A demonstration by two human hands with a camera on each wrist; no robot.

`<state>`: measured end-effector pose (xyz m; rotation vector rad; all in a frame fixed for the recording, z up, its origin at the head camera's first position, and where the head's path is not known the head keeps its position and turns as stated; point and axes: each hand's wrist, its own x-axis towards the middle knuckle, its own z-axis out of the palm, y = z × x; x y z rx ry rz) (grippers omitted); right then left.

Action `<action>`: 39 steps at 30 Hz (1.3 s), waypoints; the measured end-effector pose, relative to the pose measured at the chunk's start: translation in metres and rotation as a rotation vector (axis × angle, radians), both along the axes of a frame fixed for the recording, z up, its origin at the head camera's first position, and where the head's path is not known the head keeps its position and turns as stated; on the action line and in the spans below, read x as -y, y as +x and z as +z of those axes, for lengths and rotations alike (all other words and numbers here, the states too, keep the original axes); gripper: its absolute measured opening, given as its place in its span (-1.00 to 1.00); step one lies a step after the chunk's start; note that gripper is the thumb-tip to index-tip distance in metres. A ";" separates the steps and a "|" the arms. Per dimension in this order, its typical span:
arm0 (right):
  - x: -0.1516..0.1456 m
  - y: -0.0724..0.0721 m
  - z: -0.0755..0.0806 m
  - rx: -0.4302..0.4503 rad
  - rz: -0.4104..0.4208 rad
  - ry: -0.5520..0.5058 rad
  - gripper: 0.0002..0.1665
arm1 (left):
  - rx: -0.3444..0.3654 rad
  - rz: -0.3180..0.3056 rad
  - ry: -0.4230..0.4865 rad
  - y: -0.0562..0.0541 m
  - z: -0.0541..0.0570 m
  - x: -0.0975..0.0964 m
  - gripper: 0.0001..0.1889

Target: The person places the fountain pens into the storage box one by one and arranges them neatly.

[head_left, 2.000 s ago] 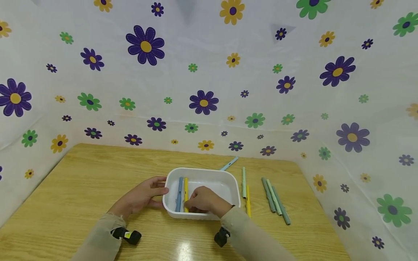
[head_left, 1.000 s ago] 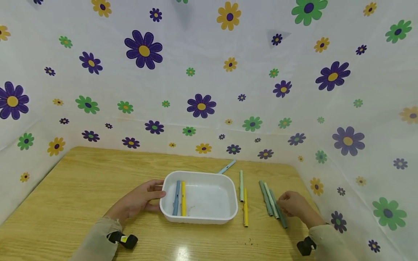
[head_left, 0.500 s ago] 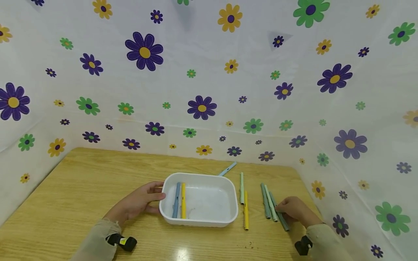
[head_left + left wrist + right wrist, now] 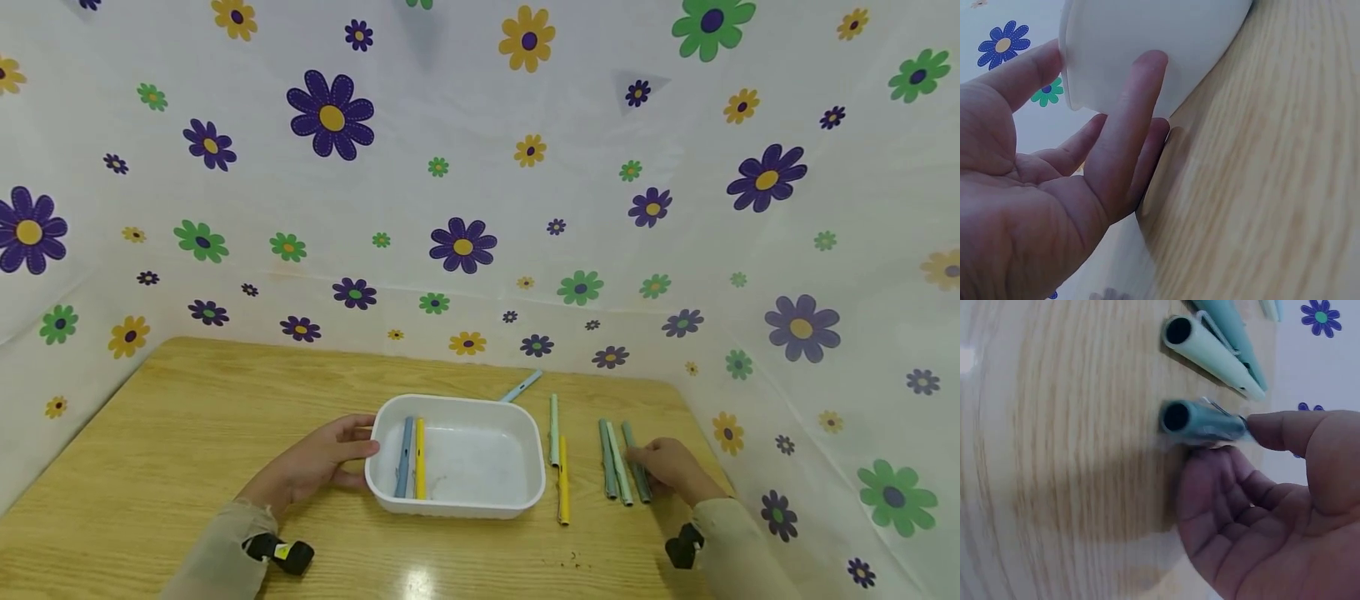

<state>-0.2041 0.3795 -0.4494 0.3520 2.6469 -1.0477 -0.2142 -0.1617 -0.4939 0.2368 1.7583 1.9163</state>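
A white plastic tub [image 4: 480, 507] sits on the table with a blue pen [image 4: 404, 458] and a yellow pen [image 4: 421, 458] lying side by side in its left part. My left hand [image 4: 318, 462] grips the tub's left end; in the left wrist view one finger [image 4: 1129, 119] presses the outer wall below the rim. To the right, my right hand [image 4: 671, 468] pinches a dark green pen [image 4: 637, 467] between thumb and fingers. The right wrist view shows this pen's dark round end [image 4: 1177, 416] and clip. Beside it lie a pale green pen [image 4: 621, 467] and a grey-green pen [image 4: 607, 458].
Between tub and right hand lie a mint pen [image 4: 554, 429] and another yellow pen [image 4: 563, 482]. A light blue pen [image 4: 521, 386] lies behind the tub, partly hidden by it. Small dark crumbs [image 4: 573, 558] dot the wooden table [image 4: 247, 392]. Flowered sheeting [image 4: 405, 183] encloses the table's back and sides.
My right hand has left the tub, reached to the pens at right and taken hold of the dark green pen, which has shifted away from me and turned straighter. The left hand stays.
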 end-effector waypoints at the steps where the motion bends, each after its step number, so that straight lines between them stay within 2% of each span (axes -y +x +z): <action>1: -0.001 0.001 0.001 0.003 0.010 -0.002 -0.45 | -0.003 -0.004 0.001 0.000 0.001 0.000 -0.25; 6: -0.004 0.006 0.010 0.057 0.029 -0.085 -0.63 | -0.018 -0.009 -0.002 0.000 0.004 0.001 -0.25; 9: -0.004 0.008 0.013 0.099 0.033 -0.126 -0.66 | -0.024 -0.013 -0.002 0.001 0.006 0.002 -0.24; 14: -0.002 0.007 0.016 0.151 0.101 -0.121 -0.61 | -0.034 -0.019 0.004 0.000 0.008 0.004 -0.25; 18: 0.000 0.009 0.015 0.134 0.152 -0.112 -0.59 | -0.034 -0.018 0.009 0.000 0.008 0.004 -0.25; 23: -0.002 0.011 0.013 0.108 0.095 -0.117 -0.79 | -0.025 -0.020 0.010 0.000 0.007 0.003 -0.24; 33: -0.001 0.007 0.007 0.117 -0.005 -0.100 -0.70 | -0.013 -0.025 0.018 0.002 0.005 0.000 -0.25; 39: 0.005 0.002 0.010 0.118 -0.010 -0.100 -0.72 | -0.020 -0.020 0.019 0.004 0.007 0.000 -0.25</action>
